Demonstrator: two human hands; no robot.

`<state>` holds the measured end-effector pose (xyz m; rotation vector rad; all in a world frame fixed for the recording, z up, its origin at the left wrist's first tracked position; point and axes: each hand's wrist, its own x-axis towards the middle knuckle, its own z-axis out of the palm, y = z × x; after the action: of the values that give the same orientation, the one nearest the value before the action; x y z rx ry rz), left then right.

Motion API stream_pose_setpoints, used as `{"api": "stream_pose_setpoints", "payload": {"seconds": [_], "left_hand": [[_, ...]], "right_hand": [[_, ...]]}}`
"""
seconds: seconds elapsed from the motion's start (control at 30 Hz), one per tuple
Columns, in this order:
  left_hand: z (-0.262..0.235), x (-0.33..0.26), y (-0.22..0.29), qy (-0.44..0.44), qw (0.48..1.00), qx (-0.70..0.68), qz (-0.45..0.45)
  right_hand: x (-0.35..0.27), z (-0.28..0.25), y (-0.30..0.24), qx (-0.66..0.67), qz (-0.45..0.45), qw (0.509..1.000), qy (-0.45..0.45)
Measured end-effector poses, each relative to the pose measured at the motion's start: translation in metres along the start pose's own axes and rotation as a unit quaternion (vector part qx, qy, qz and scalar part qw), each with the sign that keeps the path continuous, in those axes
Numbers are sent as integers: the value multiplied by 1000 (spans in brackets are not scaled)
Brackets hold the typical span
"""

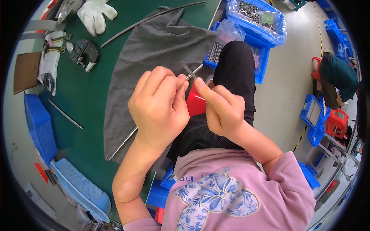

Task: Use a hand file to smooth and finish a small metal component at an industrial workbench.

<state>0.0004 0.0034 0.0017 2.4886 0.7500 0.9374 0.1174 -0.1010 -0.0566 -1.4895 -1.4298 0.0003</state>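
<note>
My left hand (160,102) is closed around a slim shiny metal rod (122,144). The rod appears to run from the grey cloth, under my left wrist, and out past my fingertips. Close beside it, my right hand (224,106) pinches a thin flat metal strip (189,71) between thumb and fingers. The strip crosses the rod near its far end; whether they touch I cannot tell. Both hands are above my lap, at the edge of the grey cloth (150,50) on the green table (83,111).
A bent grey strip (152,18) lies across the cloth. Left of it are a white glove (96,16), a black tool (85,54), a thin rod (65,113) and blue baskets (81,184). Blue bins (262,42) with metal parts stand ahead; another person (339,77) is at right.
</note>
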Motion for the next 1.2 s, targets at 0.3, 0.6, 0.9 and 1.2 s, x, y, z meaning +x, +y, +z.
{"api": "stream_pose_setpoints", "payload": {"seconds": [0.3, 0.6, 0.9, 1.2], "left_hand": [[0, 0, 0, 3, 1000, -4, -1], [0, 0, 0, 4, 1000, -13, 1], [0, 1, 0, -2, 1000, -16, -5], [0, 0, -1, 0, 1000, -20, -8]], "right_hand": [[-4, 4, 4, -8, -17, 1000, 25], [-7, 9, 5, 4, -21, 999, 43], [-7, 16, 8, 36, -22, 997, 66], [-11, 12, 8, 34, -17, 998, 53]]}}
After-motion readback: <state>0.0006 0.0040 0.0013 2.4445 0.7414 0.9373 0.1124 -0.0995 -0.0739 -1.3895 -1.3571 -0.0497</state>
